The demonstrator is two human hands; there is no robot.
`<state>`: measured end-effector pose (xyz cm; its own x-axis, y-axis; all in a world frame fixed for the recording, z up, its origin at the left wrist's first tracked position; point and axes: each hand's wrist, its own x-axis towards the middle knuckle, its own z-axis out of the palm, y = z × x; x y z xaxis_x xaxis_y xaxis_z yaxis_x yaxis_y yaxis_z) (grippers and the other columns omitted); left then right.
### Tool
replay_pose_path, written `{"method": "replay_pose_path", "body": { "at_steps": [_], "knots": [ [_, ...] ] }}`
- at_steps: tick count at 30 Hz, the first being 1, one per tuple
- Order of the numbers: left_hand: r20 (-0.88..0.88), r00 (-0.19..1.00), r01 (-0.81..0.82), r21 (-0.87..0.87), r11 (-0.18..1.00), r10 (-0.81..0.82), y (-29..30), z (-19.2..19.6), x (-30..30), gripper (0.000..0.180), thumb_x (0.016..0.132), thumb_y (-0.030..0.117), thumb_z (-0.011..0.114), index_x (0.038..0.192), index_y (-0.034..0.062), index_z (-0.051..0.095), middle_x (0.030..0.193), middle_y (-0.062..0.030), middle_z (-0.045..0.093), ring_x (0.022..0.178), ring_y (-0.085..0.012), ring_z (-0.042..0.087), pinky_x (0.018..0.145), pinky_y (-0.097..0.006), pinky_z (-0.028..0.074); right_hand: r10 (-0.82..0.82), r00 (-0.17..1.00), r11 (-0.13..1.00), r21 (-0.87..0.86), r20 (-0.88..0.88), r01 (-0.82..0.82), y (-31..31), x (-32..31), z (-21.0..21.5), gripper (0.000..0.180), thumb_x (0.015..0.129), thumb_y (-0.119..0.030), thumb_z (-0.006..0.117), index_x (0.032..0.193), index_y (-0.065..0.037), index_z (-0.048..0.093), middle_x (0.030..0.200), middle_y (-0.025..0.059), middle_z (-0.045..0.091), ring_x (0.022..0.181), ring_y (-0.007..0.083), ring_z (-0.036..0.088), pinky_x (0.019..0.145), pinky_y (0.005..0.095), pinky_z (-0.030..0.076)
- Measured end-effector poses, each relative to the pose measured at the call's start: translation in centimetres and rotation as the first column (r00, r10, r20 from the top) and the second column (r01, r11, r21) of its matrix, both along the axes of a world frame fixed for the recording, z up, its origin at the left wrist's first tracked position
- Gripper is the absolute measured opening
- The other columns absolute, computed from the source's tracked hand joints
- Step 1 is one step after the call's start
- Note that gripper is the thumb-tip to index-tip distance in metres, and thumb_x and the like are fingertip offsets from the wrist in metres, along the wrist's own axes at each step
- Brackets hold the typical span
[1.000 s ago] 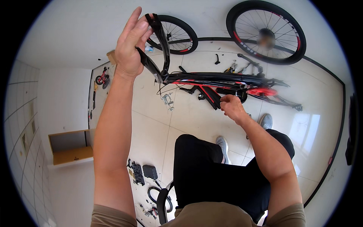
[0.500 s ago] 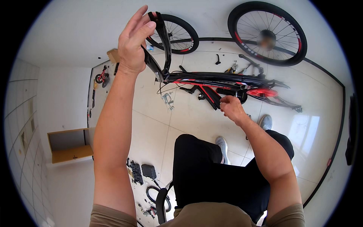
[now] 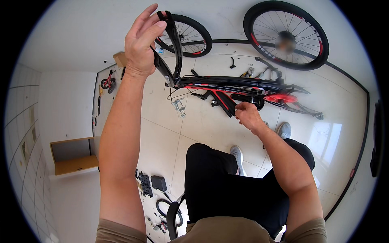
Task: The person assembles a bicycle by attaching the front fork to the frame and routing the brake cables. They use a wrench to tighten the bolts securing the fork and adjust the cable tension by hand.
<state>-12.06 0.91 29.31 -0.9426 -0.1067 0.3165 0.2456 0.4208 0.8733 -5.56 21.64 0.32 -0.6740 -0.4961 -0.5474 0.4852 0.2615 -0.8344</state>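
My left hand (image 3: 139,50) is raised at the upper left and grips one leg of a black bicycle fork (image 3: 177,46) near its tip. The thumb lies along the leg, and part of the fingers is hidden behind it. The fork joins a black and red bicycle frame (image 3: 231,83), which stretches to the right. My right hand (image 3: 248,114) has its fingers curled together just below the frame, by the crank area. Whatever it pinches, if anything, is hidden. Next to its fingertips is a black part with a red stripe (image 3: 221,101). A red disc (image 3: 280,98) shows at the frame's rear.
Two wheels, a smaller-looking one (image 3: 202,40) and a large one (image 3: 320,38), lean at the wall. A silver metal part (image 3: 178,107), a black lever (image 3: 232,62) and several tools (image 3: 248,73) lie on the tiles. Black cases (image 3: 159,183) lie at the lower left, near a chair (image 3: 173,218).
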Motion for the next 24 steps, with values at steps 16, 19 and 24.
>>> {"method": "replay_pose_path", "body": {
  "at_steps": [16,19,24],
  "knots": [
    [-0.02,1.0,-0.011,0.028,1.0,0.011,0.2,-0.1,-0.2,0.056,0.088,0.011,0.058,0.137,-0.0082,0.042,0.125,-0.0193,0.059,0.118,-0.0229,0.051,0.087,-0.028,0.039,0.04,0.998,0.999,0.015,-0.055,-0.039,-0.1,0.2,-1.3,0.038,0.082,-0.011,0.056,0.117,0.004,0.061,0.099,0.011,0.068,0.081,0.0166,0.063,0.068,0.0317,0.053],
    [-0.025,1.0,-0.001,0.012,1.0,0.001,-0.5,-0.3,-0.2,0.055,0.089,0.012,0.057,0.137,-0.0082,0.042,0.128,-0.0202,0.058,0.119,-0.0234,0.051,0.087,-0.028,0.039,0.041,0.997,0.999,0.015,-0.06,-0.04,-0.1,0.2,-1.1,0.038,0.082,-0.011,0.056,0.117,0.004,0.061,0.098,0.0113,0.068,0.081,0.017,0.063,0.068,0.0316,0.053],
    [-0.022,1.0,0.012,-0.002,1.0,-0.012,-1.0,-0.5,-0.2,0.054,0.089,0.013,0.055,0.137,-0.0077,0.042,0.131,-0.0207,0.055,0.12,-0.0246,0.05,0.089,-0.028,0.039,0.047,0.998,0.999,0.01,-0.051,-0.046,0.1,0.2,-0.3,0.04,0.081,-0.011,0.056,0.118,0.006,0.06,0.098,0.0123,0.067,0.08,0.0178,0.062,0.068,0.0313,0.053]
  ]
}}
